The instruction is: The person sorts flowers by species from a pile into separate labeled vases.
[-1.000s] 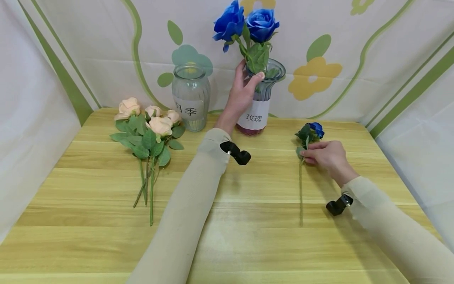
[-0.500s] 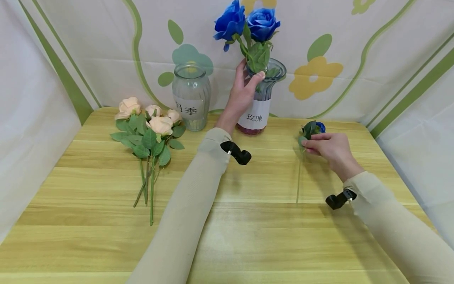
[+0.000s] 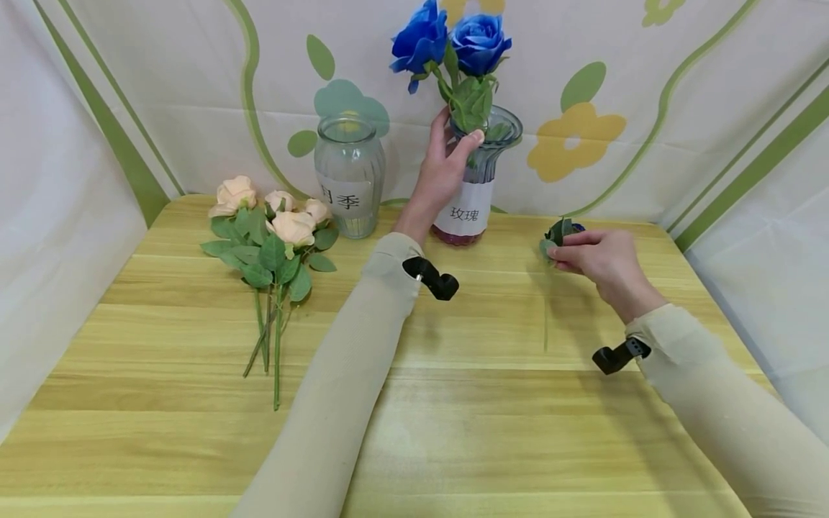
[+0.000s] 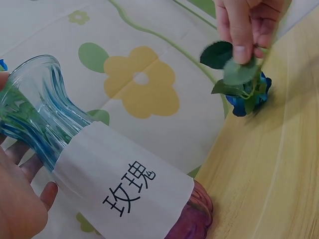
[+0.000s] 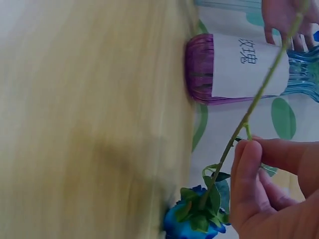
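My left hand (image 3: 443,162) grips the neck of the fluted blue-and-purple glass vase (image 3: 501,140), thumb on the rim. A white label (image 4: 129,184) with Chinese characters wraps the vase. Two blue roses (image 3: 481,44) stand in it, leaning left above the hand. To the right, my right hand (image 3: 605,266) pinches a third blue rose (image 5: 192,221) among its leaves, by a side stalk or leaf close to the stem. Its bloom (image 4: 249,99) points down near the tabletop. The thin stem (image 5: 244,117) slants up past the fingers. Leaves and hand mostly hide the bloom in the head view.
A clear glass jar (image 3: 350,155) with a labelled front stands left of the vase. Several peach roses (image 3: 293,229) lie on the wooden table (image 3: 492,432) at the left, their stems toward the front. A printed curtain (image 3: 648,158) hangs behind the table.
My right hand has moved slightly away toward the back of the table with the rose; its bloom has turned away behind the leaves. The left hand has stayed on the vase.
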Available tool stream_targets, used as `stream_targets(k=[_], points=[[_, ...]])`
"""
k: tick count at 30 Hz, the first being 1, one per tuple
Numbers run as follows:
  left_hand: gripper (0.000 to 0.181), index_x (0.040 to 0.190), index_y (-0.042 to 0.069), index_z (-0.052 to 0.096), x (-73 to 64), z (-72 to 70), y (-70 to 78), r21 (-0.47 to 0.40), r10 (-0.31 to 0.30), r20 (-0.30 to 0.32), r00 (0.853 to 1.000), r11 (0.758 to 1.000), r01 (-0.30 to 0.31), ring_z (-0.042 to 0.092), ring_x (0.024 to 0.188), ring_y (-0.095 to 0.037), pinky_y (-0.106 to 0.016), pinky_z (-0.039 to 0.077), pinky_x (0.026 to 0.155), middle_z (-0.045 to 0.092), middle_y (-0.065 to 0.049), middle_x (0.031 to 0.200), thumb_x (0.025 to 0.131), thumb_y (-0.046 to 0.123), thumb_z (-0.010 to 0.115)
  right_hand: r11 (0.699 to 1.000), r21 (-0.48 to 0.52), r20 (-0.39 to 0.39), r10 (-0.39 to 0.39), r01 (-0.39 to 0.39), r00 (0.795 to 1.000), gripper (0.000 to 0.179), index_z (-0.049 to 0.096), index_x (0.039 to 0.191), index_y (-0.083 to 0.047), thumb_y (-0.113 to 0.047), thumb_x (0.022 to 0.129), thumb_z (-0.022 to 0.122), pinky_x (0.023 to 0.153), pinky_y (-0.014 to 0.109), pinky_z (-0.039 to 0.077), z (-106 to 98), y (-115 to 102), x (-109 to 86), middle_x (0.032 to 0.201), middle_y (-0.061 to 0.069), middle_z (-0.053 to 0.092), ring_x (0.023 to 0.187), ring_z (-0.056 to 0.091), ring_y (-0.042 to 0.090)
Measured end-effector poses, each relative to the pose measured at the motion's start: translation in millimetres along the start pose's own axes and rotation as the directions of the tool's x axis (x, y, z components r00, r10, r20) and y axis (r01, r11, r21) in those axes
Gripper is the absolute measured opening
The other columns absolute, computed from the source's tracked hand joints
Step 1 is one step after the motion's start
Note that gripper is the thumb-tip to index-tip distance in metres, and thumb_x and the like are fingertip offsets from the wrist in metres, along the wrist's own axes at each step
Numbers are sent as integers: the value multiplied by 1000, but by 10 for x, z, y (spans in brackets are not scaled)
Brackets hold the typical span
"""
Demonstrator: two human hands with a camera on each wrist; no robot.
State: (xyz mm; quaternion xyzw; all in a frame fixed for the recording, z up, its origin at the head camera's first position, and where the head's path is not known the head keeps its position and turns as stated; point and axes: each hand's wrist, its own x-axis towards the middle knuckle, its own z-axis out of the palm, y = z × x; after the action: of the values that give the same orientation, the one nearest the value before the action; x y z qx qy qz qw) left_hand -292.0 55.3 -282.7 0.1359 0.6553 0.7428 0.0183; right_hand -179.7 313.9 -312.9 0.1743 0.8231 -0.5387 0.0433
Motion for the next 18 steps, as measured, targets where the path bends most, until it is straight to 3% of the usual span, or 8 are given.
stream_targets(k=[8,18], points=[[77,169,39,15,2,-4,12,-4,-13,1,1000,1000,13,36,159,-17,-45,29,132,30,3,174,107,39,61,996,-54,60,71,-67,996,50,59,136,5,-17,96,81,88,26,64,1,118,39,100,-6,66,81,77,2],[77,169,38,14,4,-5,10,-5,-10,4,1000,1000,10,37,158,-17,-44,30,132,31,3,174,107,38,60,994,-87,77,79,-72,994,51,61,137,6,-15,95,81,83,25,65,1,188,58,87,-16,70,79,76,1]])
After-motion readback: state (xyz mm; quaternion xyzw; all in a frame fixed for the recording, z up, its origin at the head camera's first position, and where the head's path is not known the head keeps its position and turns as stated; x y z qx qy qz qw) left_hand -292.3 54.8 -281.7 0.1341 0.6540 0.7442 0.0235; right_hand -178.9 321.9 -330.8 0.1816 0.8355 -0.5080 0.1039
